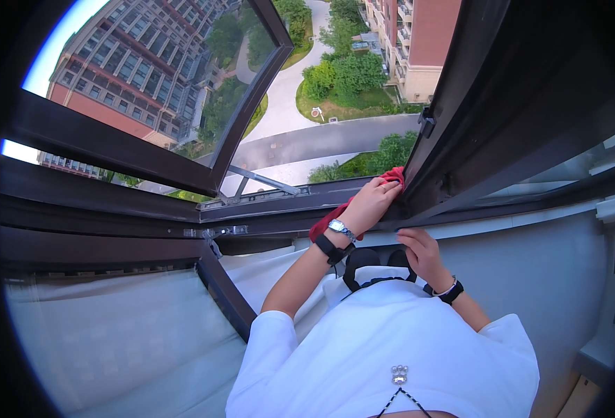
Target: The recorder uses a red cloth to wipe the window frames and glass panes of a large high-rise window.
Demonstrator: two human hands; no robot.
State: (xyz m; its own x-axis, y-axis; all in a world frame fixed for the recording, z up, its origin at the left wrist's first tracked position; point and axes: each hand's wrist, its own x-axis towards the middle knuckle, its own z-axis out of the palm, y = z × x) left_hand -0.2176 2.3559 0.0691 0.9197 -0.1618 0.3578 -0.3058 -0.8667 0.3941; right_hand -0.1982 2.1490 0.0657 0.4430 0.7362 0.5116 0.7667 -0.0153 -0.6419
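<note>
My left hand (373,202) is closed on a red cloth (396,175) and presses it into the corner where the dark window sill frame (273,206) meets the upright frame (454,118). The rest of the cloth hangs behind my left wrist. Just below the frame, my right hand (423,253) is raised with its fingers loosely bent and apart. Nothing shows in it. A silver watch (338,227) and a black band (329,248) circle my left wrist; another black band (449,291) is on my right.
An outward-opened window sash (213,164) stands left, joined by a metal stay (264,179). Beside me at lower left, an inner sash (225,289) swings into the room in front of white curtain fabric (259,268). Beyond the opening, far below, lie a road (300,143) and trees (349,73).
</note>
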